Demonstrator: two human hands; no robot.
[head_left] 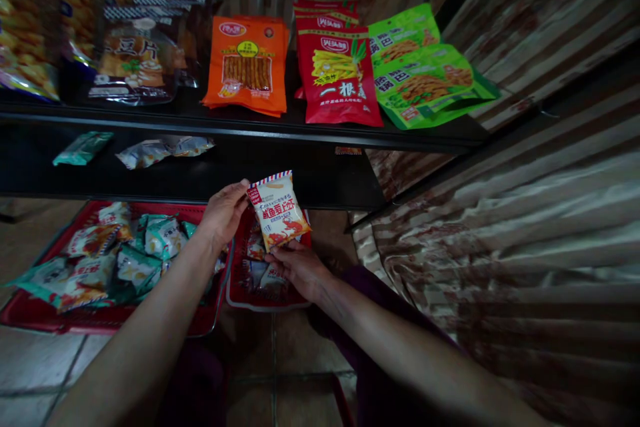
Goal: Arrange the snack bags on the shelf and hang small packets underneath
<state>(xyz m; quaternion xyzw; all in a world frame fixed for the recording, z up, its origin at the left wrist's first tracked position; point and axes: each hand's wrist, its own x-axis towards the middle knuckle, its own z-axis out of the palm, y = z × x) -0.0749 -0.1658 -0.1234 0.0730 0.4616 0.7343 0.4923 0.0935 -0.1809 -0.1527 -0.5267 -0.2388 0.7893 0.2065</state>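
Upper shelf (250, 131), left to right: snack bags (30, 20), bean-chip packets (140, 60), stick-snack packets (247, 67), strip-snack packets (340, 73), guoba packets (425, 83).
Lower shelf (335, 183), beneath: sachets (145, 153) at left; one at right rear.
Floor (47, 353): left basket (35, 319), heaped with packets (133, 263); right basket (270, 309) beside it, likewise filled.
Above right basket: prawn-snack packet (280, 213), left hand (227, 210) at its upper left corner, right hand (300, 267) at its lower edge.
Curtain (525, 247): right of both shelves.

White packet (279, 212): "鱼爱上虾". Red bag (337, 77): "一根". Green bags (430, 87): "锅巴". Brown bag (133, 63): "豆片".
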